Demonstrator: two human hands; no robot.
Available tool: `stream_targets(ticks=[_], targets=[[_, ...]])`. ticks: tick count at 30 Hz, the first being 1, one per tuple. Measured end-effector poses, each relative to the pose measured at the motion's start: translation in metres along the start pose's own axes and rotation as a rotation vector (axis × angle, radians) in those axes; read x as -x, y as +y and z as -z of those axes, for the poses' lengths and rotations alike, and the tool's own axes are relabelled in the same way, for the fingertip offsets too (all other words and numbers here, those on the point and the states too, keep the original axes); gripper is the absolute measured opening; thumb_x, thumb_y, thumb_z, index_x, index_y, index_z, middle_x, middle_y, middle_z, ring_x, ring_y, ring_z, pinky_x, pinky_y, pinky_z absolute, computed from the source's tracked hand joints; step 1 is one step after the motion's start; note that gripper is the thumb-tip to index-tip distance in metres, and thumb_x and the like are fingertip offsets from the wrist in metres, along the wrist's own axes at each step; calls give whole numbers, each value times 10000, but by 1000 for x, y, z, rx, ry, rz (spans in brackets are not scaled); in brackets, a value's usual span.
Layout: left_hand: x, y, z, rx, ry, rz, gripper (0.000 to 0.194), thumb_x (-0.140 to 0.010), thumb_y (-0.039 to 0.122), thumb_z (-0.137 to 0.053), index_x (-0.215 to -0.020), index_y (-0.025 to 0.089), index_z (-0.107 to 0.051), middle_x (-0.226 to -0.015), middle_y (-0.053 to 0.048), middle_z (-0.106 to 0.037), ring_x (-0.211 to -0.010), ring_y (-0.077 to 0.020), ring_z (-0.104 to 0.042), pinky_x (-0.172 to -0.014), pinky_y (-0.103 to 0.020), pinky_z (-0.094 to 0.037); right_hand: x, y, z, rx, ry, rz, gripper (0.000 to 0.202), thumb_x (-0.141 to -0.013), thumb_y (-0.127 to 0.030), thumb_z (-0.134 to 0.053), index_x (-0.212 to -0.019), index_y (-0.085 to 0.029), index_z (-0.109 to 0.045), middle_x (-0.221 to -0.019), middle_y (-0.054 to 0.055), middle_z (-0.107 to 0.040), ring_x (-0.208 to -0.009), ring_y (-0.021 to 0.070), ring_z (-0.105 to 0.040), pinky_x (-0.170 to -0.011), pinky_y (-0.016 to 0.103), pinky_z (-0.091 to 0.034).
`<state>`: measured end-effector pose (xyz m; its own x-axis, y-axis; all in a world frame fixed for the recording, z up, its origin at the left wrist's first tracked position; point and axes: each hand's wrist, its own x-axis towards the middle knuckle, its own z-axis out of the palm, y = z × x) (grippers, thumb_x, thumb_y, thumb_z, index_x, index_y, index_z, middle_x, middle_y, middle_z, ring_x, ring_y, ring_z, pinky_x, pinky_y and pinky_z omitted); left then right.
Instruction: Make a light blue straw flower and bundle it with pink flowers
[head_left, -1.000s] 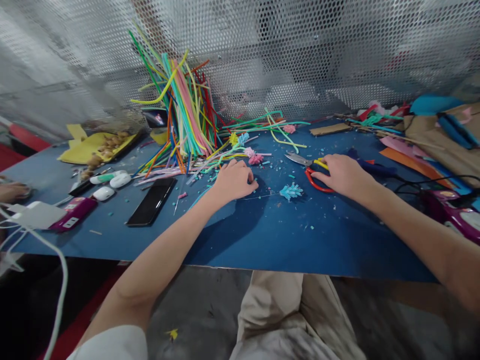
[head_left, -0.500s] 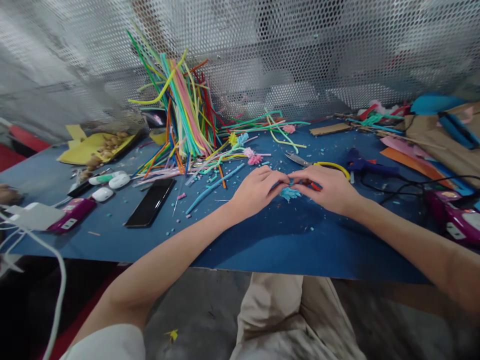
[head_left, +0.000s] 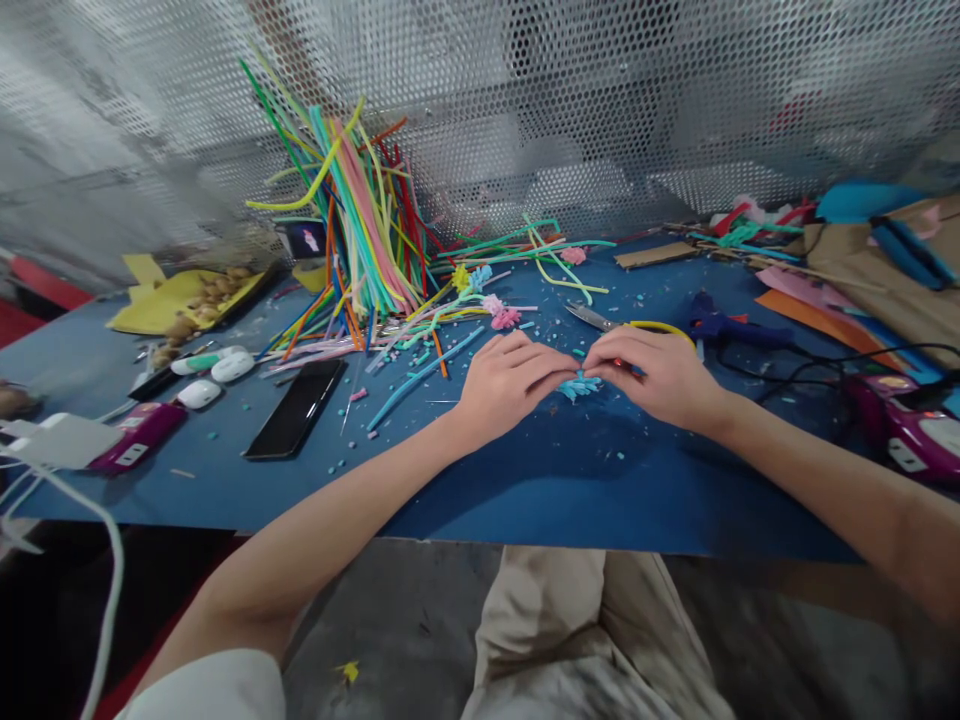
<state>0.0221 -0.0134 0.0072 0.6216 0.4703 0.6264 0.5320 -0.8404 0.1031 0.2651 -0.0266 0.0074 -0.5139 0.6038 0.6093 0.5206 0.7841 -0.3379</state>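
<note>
At the middle of the table, the fingertips of my left hand (head_left: 506, 388) and my right hand (head_left: 656, 378) meet in a pinch over a fluffy light-blue pipe-cleaner flower (head_left: 579, 387). Its frilled blue ends show just below the fingertips, while the pinched part is hidden. Something small and red shows among the right fingers; I cannot tell what it is. Directly behind my right hand lie scissors (head_left: 591, 317) with yellow handles, blades pointing left. Finished-looking pink (head_left: 505, 317) and yellow (head_left: 460, 277) fuzzy flowers lie further back on the left.
A tall bundle of coloured pipe cleaners (head_left: 360, 220) stands at the back. On the left are a black phone (head_left: 296, 408), a purple power strip (head_left: 142, 435) and a yellow tray (head_left: 169, 308). At right lie a blue glue gun (head_left: 735, 325), its cable and cardboard (head_left: 840, 255). Blue clippings litter the tabletop.
The right hand has shifted slightly, and its fingertips now sit a little apart from the left hand's knuckles. The blue flower stays under the fingertips. The view has moved slightly.
</note>
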Motion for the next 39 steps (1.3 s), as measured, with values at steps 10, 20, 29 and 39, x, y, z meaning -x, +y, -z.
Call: stream_targets(ticks=[10, 20, 29, 39], targets=[[-2, 0, 6, -115, -1, -52, 201, -1000, 414, -587, -992, 305, -756, -998, 15, -789, -880, -163, -642, -788, -342, -405, -4, 5, 4, -25, -95, 78, 172, -1012, -331, -536, -991, -225, -669, -972, 61, -731, -924, 195, -666, -834, 331, -509], [-3, -9, -1, 48, -135, 71, 373, -955, 568, -592, -994, 212, -696, -938, -38, -744, -878, -172, -656, -842, -321, -473, -1, 14, 12, -10, -47, 5, 202, -989, -411, -571, -959, -251, -690, -960, 52, -748, -898, 209, -686, -833, 348, -533], [4, -28, -12, 68, -367, 137, 259, -980, 456, -600, -968, 223, -712, -967, -20, -723, -875, -155, -671, -707, -253, -460, 1, 25, 24, 6, -44, -57, 170, -1002, -375, -523, -986, -245, -630, -1001, 65, -705, -901, 211, -658, -832, 375, -523], [5, -30, -1, 160, -84, 127, 277, -974, 445, -614, -964, 198, -737, -953, -41, -733, -770, -117, -659, -754, -245, -505, 2, 11, 27, -27, -19, -57, 80, -951, -317, -573, -938, -246, -607, -928, 41, -670, -804, 179, -629, -783, 349, -524]])
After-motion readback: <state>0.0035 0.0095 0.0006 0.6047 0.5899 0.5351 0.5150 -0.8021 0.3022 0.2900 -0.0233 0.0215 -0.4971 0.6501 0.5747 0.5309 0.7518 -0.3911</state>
